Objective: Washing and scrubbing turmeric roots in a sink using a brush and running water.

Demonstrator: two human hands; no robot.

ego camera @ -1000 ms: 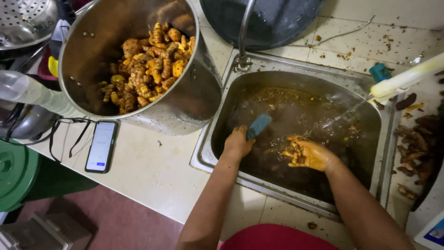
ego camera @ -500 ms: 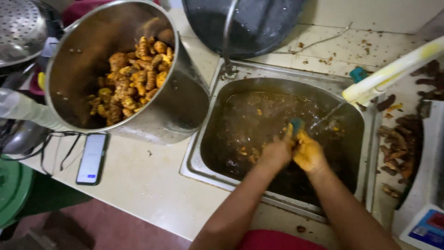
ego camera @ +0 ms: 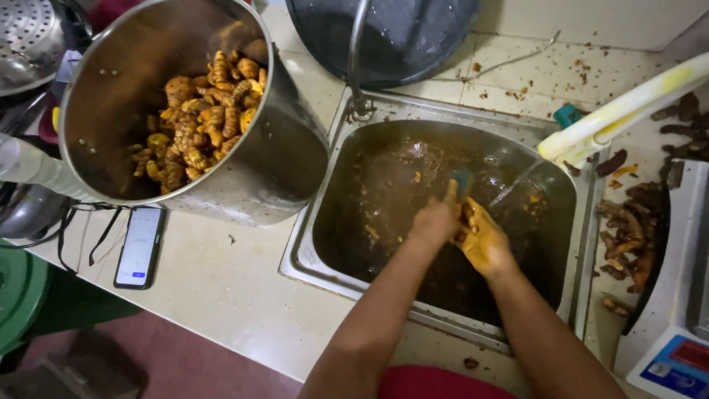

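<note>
Hands at work over the rectangular stainless-steel sink basin [ego camera: 325, 244], which is holding murky brown water.

Left hand [ego camera: 436, 220]: curling closed around a small blue-green scrubbing brush [ego camera: 463, 179], whose end is showing just above the fingers.

Right hand [ego camera: 484, 238]: stained yellow, pressing against the left and closing on a small knobbly orange-yellow root piece [ego camera: 467, 215]; how firmly it is pinching cannot be told, as the piece is mostly hidden between the hands.

Root piece, handling judgement: likely light, hard and stiff, wet and slippery with mud; best pinched at its thicker middle, leaving the knobs free for the brush.

Large round steel pot [ego camera: 281, 162]: standing on the pale desk [ego camera: 214, 288] left of the sink, holding a heap of similar yellow roots [ego camera: 196, 122].

Slim pale plastic pipe [ego camera: 620, 111]: reaching in from the right, running a thin stream of water toward the hands.

Dark unwashed root pieces [ego camera: 628, 236]: lying on the desk right of the sink, beside a white weighing scale [ego camera: 676, 347].

Smartphone with cable [ego camera: 139, 247]: lying flat near the pot.

Dark round basin [ego camera: 391, 37]: resting behind the sink.
</note>
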